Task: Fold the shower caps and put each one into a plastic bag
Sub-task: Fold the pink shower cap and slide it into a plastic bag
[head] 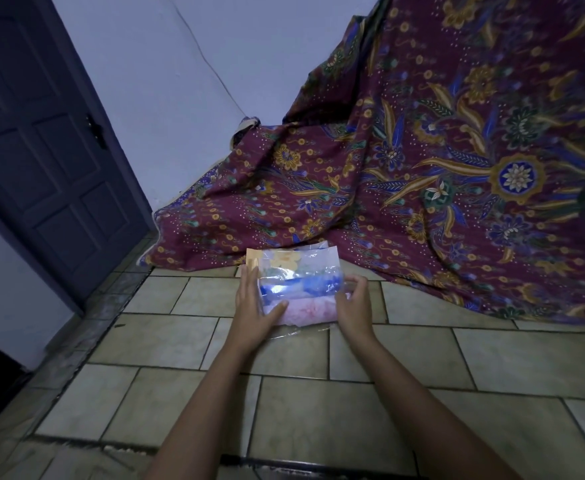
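As arms reach forward, both hands (305, 306) flank the bagged caps (298, 289) — palms inward.

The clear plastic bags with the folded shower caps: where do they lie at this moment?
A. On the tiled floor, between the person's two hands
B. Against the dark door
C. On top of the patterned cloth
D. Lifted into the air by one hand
A. The bagged shower caps rest on the tiled floor, with the left hand and right hand at either side.
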Tool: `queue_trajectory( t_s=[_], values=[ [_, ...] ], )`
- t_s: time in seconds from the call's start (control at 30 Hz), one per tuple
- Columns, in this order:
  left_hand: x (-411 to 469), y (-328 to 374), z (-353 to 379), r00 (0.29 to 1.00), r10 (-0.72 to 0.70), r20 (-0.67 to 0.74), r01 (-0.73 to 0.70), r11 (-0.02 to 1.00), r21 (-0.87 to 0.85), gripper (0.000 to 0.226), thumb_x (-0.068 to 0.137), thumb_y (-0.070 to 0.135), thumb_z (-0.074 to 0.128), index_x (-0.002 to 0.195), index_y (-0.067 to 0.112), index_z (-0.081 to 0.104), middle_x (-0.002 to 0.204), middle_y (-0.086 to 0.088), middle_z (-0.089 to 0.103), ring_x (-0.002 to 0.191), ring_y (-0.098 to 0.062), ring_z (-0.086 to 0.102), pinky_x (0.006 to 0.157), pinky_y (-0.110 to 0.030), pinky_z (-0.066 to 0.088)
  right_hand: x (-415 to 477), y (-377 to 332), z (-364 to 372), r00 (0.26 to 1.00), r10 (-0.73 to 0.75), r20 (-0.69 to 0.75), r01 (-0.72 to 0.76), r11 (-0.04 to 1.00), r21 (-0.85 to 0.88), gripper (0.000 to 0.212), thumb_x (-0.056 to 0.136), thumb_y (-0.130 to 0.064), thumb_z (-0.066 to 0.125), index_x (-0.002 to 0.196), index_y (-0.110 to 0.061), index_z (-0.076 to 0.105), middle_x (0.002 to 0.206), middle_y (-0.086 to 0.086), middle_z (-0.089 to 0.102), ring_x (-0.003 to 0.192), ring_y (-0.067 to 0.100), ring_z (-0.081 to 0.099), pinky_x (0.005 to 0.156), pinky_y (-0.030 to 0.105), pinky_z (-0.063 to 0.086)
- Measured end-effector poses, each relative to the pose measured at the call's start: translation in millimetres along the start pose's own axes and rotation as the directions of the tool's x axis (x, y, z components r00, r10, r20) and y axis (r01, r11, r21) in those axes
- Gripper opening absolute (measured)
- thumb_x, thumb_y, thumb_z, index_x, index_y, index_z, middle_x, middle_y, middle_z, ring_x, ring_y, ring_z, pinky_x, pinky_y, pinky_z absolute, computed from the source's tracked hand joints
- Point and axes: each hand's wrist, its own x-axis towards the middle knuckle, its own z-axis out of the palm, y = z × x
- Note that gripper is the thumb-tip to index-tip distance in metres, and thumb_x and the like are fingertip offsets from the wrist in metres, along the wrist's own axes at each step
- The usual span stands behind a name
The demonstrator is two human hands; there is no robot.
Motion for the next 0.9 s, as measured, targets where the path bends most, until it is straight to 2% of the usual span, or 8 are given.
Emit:
queue_trajectory(
  t_s=[0.1, 0.2, 0.33, 0.47, 0.6, 0.67, 0.77, 0.9],
  values=[
    [-2.6, 1.9, 1.5, 0.992, -0.128, -0.012, 0.126, 0.986, -0.113, 0.091, 0.076, 0.036, 0.060, 0.146, 0.023, 0.004, 0.147, 0.017, 0.002, 0.143, -0.009, 0.002, 0.118, -0.034, 0.010, -1.9, -0.7, 3.7, 0.991, 0.120, 0.056, -0.128, 0.976, 0.176, 0.030, 0.085, -0.006, 0.049, 0.111, -0.022, 0.044, 0.117, 0.010, 0.056, 0.100, 0.026, 0.057, 0.083, 0.037, 0.046],
    [-3.9, -1.3, -0.7, 0.982, -0.187, 0.027, 0.188, 0.956, -0.223, 0.096, 0.072, 0.036, 0.062, 0.148, 0.025, 0.004, 0.151, 0.015, 0.006, 0.143, -0.009, 0.012, 0.117, -0.042, 0.019, -2.7, -7.1, 4.1, 0.981, 0.155, 0.114, -0.179, 0.953, 0.246, 0.041, 0.089, -0.012, 0.052, 0.128, -0.018, 0.041, 0.128, 0.009, 0.051, 0.110, 0.021, 0.052, 0.089, 0.033, 0.044],
    [-2.5, -2.1, -4.1, 0.986, -0.146, 0.078, 0.164, 0.928, -0.336, 0.096, 0.067, 0.032, 0.066, 0.146, 0.032, 0.011, 0.155, 0.007, 0.015, 0.140, -0.012, 0.026, 0.113, -0.041, 0.030, -5.9, -9.5, 3.8, 0.958, 0.155, 0.240, -0.217, 0.941, 0.260, 0.057, 0.093, -0.022, 0.051, 0.144, -0.020, 0.026, 0.147, 0.005, 0.034, 0.131, 0.020, 0.038, 0.110, 0.037, 0.033],
    [0.0, -3.3, -5.4, 0.987, -0.143, 0.069, 0.159, 0.894, -0.419, 0.097, 0.061, 0.029, 0.065, 0.143, 0.040, 0.013, 0.155, 0.006, 0.018, 0.137, -0.016, 0.033, 0.109, -0.041, 0.037, -10.4, -11.2, 6.5, 0.957, 0.140, 0.254, -0.204, 0.947, 0.248, 0.060, 0.095, -0.025, 0.049, 0.147, -0.020, 0.020, 0.150, 0.003, 0.029, 0.135, 0.020, 0.035, 0.111, 0.037, 0.031],
    [-1.5, -1.8, -5.5, 0.988, -0.155, 0.025, 0.149, 0.879, -0.453, 0.098, 0.065, 0.017, 0.065, 0.147, 0.026, 0.011, 0.151, 0.008, 0.019, 0.132, -0.009, 0.034, 0.091, -0.009, 0.043, -13.4, -13.8, 7.6, 0.967, 0.158, 0.199, -0.199, 0.958, 0.209, 0.067, 0.090, -0.043, 0.052, 0.146, -0.025, 0.020, 0.153, 0.005, 0.024, 0.139, 0.022, 0.028, 0.113, 0.045, 0.028],
    [-3.5, -3.3, -6.0, 0.991, -0.136, 0.003, 0.125, 0.897, -0.424, 0.102, 0.062, 0.030, 0.068, 0.147, 0.021, 0.012, 0.149, 0.009, 0.020, 0.132, -0.005, 0.031, 0.088, -0.002, 0.038, -16.7, -13.2, 6.1, 0.974, 0.155, 0.167, -0.179, 0.974, 0.136, 0.067, 0.091, -0.046, 0.049, 0.147, -0.027, 0.019, 0.155, 0.005, 0.017, 0.144, 0.024, 0.011, 0.116, 0.047, 0.019],
    [-6.5, -9.4, -6.7, 0.994, -0.105, -0.003, 0.095, 0.911, -0.401, 0.104, 0.060, 0.043, 0.066, 0.146, 0.022, 0.013, 0.154, 0.006, 0.017, 0.138, -0.004, 0.023, 0.108, -0.015, 0.030, -22.0, -8.8, 5.2, 0.985, 0.117, 0.130, -0.123, 0.992, 0.039, 0.061, 0.095, -0.039, 0.045, 0.148, -0.025, 0.017, 0.157, -0.001, 0.013, 0.144, 0.021, -0.011, 0.115, 0.043, 0.009],
    [-4.6, -12.1, -5.5, 0.996, -0.093, 0.016, 0.092, 0.924, -0.371, 0.096, 0.062, 0.042, 0.066, 0.142, 0.033, 0.014, 0.154, 0.007, 0.014, 0.142, -0.008, 0.016, 0.117, -0.043, 0.021, -31.0, -5.6, 8.4, 0.997, 0.042, 0.068, -0.040, 0.999, -0.032, 0.061, 0.094, -0.041, 0.047, 0.147, -0.025, 0.020, 0.156, 0.001, 0.014, 0.144, 0.021, -0.013, 0.115, 0.044, 0.009]
  ],
)
